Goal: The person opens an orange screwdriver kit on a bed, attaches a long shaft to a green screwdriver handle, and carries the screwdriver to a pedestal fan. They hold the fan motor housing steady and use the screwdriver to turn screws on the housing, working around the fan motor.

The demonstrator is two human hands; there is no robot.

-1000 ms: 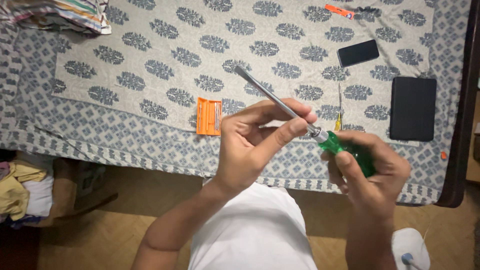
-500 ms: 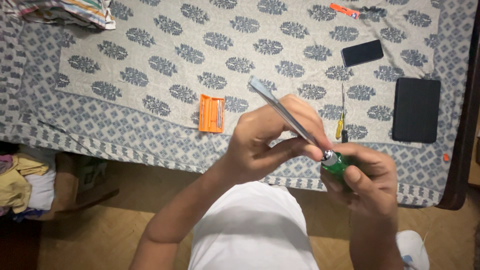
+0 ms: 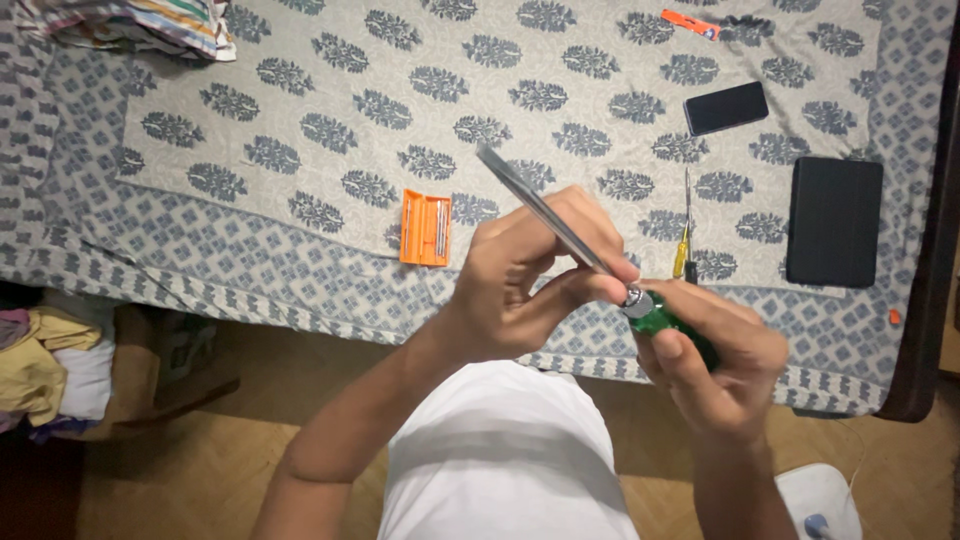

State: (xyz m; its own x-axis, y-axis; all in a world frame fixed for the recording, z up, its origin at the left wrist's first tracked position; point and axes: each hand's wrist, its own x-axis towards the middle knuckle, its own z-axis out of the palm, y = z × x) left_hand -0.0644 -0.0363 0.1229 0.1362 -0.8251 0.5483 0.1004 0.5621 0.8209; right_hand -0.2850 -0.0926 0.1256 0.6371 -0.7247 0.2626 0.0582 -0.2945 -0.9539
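Note:
My right hand (image 3: pixel 715 365) grips the green handle (image 3: pixel 668 322) of a screwdriver. Its long metal shaft (image 3: pixel 530 196) slants up to the left over the bed. My left hand (image 3: pixel 530 275) pinches the shaft close to the handle's metal collar. Both hands hover above the near edge of the patterned bedsheet (image 3: pixel 300 120). An orange case of small bits (image 3: pixel 425 227) lies open on the sheet just left of my left hand. A small yellow-handled screwdriver (image 3: pixel 683 240) lies on the sheet just beyond my right hand.
A black phone (image 3: pixel 726 107) and a black tablet-like case (image 3: pixel 834 221) lie on the right of the bed. An orange tool (image 3: pixel 690 23) sits at the far edge. Folded striped cloth (image 3: pixel 150 22) is at the top left, with a clothes pile (image 3: pixel 40 370) on the floor.
Both hands have shifted slightly with the screwdriver; my left fingers have moved along the shaft toward the collar. The grip on the green handle stays.

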